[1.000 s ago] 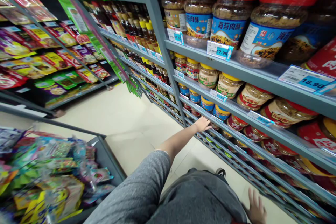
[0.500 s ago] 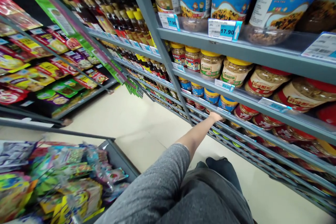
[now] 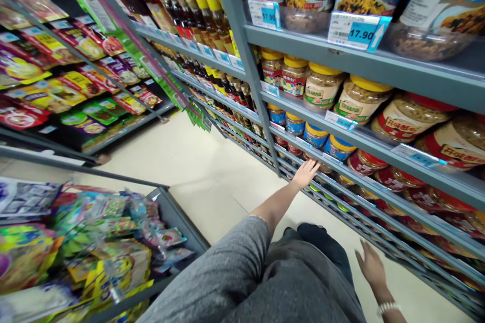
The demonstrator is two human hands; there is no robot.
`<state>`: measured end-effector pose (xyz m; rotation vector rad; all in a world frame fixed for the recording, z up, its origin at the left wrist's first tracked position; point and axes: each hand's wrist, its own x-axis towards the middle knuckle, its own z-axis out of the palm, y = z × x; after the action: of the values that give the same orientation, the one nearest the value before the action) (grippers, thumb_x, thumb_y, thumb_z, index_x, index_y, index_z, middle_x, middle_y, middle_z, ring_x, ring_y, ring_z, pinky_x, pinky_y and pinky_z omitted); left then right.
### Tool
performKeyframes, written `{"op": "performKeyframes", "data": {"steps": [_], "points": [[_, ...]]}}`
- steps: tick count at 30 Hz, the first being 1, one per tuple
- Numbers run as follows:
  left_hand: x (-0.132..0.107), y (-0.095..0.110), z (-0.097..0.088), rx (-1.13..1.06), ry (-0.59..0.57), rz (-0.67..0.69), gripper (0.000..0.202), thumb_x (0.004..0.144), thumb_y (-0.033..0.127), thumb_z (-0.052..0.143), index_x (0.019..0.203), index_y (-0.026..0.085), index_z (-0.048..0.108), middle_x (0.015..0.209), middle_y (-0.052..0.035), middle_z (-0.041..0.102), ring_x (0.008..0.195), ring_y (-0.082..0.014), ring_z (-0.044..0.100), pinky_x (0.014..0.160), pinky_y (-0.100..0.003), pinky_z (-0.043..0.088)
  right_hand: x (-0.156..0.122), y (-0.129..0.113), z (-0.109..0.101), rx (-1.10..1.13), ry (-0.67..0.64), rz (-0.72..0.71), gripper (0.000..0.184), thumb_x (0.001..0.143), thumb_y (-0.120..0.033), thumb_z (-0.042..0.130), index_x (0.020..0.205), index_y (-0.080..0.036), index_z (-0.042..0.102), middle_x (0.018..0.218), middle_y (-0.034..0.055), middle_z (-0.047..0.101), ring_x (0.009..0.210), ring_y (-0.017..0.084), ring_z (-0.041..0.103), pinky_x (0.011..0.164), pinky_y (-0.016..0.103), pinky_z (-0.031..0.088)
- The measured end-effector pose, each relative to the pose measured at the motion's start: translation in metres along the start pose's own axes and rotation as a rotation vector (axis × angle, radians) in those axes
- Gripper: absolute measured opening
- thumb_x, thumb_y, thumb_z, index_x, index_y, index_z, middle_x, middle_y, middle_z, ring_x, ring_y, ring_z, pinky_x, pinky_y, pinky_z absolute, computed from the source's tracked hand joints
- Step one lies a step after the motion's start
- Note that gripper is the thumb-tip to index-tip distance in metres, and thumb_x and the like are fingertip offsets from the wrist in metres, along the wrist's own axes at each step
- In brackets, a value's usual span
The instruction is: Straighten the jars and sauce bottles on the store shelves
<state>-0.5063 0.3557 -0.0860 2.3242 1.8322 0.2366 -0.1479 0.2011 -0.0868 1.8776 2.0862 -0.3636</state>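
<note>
My left hand [image 3: 306, 172] reaches out on a bare forearm from a grey sleeve to the edge of a low grey shelf [image 3: 343, 181]. Its fingers are spread and hold nothing. It is at the shelf rail just below the blue-lidded jars [image 3: 314, 135] and beside the red-lidded jars [image 3: 359, 162]. My right hand [image 3: 372, 266], with a pale bead bracelet at the wrist, hovers open near the lowest shelf rows at the bottom right, holding nothing. My grey-clad knee [image 3: 295, 282] fills the bottom centre.
Yellow-lidded jars [image 3: 322, 86] and large jars behind a 17.90 price tag [image 3: 354, 30] fill the upper shelves. Dark bottles [image 3: 197, 10] line the shelves further along. A grey bin [image 3: 174, 217] of bright snack packets stands at lower left. Beige floor [image 3: 182, 161] runs down the aisle.
The view has tipped lower. My left hand has drawn slightly back from the shelf with its fingers spread. My right hand has come back into view at the bottom right.
</note>
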Motion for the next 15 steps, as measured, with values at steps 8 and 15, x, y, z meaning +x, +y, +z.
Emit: {"op": "performKeyframes", "data": {"steps": [8, 15], "points": [[-0.207, -0.056, 0.1, -0.177, -0.797, -0.538, 0.051, 0.086, 0.032, 0.063, 0.129, 0.007, 0.055, 0.137, -0.0205, 0.045, 0.132, -0.0325, 0.04, 0.105, -0.05, 0.037, 0.15, -0.148, -0.117, -0.03, 0.294, -0.273, 0.062, 0.105, -0.042, 0.051, 0.15, -0.002, 0.034, 0.129, 0.0177, 0.022, 0.129, 0.02, 0.018, 0.118, 0.037, 0.02], [-0.392, -0.091, 0.129, -0.286, -0.814, -0.951, 0.043, 0.098, 0.034, 0.045, 0.132, 0.009, 0.049, 0.132, -0.0156, 0.05, 0.123, -0.0244, 0.048, 0.103, -0.045, 0.04, 0.216, -0.163, -0.133, 0.035, 0.194, -0.122, 0.052, 0.107, -0.044, 0.049, 0.134, 0.0, 0.05, 0.12, 0.0168, 0.033, 0.125, 0.017, 0.027, 0.117, 0.036, 0.024]]}}
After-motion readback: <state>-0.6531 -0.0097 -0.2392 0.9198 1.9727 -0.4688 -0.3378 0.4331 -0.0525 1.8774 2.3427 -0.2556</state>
